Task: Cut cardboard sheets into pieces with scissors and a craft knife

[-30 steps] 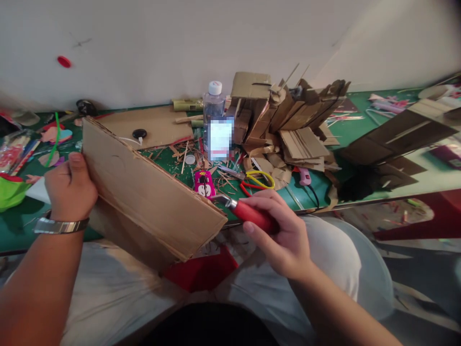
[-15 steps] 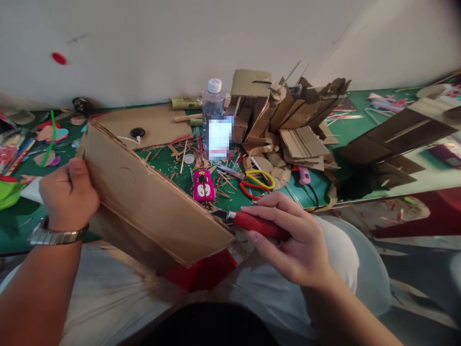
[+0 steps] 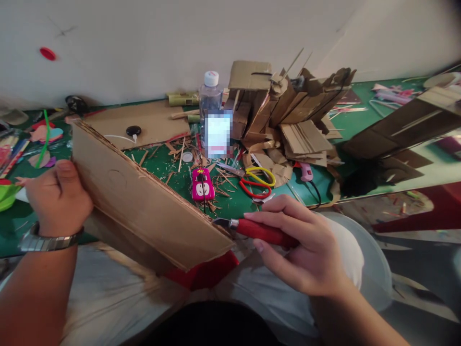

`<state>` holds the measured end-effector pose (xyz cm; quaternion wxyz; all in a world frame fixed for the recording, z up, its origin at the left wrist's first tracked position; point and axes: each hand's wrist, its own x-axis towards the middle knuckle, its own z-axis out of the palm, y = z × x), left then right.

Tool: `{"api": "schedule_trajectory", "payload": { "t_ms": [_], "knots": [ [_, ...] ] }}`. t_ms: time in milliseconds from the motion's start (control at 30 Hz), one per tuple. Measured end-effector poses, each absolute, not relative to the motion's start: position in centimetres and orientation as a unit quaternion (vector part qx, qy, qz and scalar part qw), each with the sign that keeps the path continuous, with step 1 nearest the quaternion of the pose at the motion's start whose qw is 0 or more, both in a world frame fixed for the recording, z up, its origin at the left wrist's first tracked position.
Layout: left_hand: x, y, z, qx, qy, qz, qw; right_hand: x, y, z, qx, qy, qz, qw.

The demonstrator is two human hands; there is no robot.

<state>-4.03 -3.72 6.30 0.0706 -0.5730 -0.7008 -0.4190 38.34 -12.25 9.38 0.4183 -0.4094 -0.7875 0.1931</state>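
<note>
My left hand (image 3: 57,197) grips the left end of a folded sheet of brown cardboard (image 3: 144,202), thumb on its upper face; a metal watch sits on that wrist. The sheet slopes down to the right over my lap. My right hand (image 3: 302,245) is closed round the red handle of a craft knife (image 3: 259,229). The knife's metal tip touches the cardboard's upper right edge.
A green table (image 3: 162,163) holds a clear bottle (image 3: 211,110), a pile of cardboard pieces (image 3: 288,115), red and yellow scissors (image 3: 257,182), a pink phone-like thing (image 3: 201,185), a flat cardboard sheet (image 3: 144,125) and many scraps. A dark cardboard box (image 3: 403,129) stands at the right.
The knife has slid down and right along the cardboard's edge toward me. My left hand with the sheet has shifted slightly left and down. The view has tilted a little.
</note>
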Motion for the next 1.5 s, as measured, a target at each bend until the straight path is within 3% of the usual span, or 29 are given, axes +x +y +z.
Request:
{"api": "schedule_trajectory", "payload": {
  "t_ms": [100, 367, 1233, 1500],
  "knots": [
    [-3.8, -4.0, 6.4, -0.618, -0.666, -0.394, 0.139, 38.1, -12.2, 9.2, -0.402, -0.795, 0.193, 0.410],
    [-3.1, -4.1, 6.5, -0.624, -0.668, -0.376, 0.151, 37.1, -12.1, 8.5, -0.402, -0.784, 0.207, 0.426],
    [-3.4, -3.9, 6.3, -0.639, -0.676, -0.341, 0.136, 35.9, -12.6, 7.5, -0.406, -0.764, 0.240, 0.440],
    [-2.6, -3.3, 7.0, -0.572, -0.751, -0.325, 0.058, 35.0, -13.0, 6.9, -0.406, -0.732, 0.261, 0.481]
  ]
}}
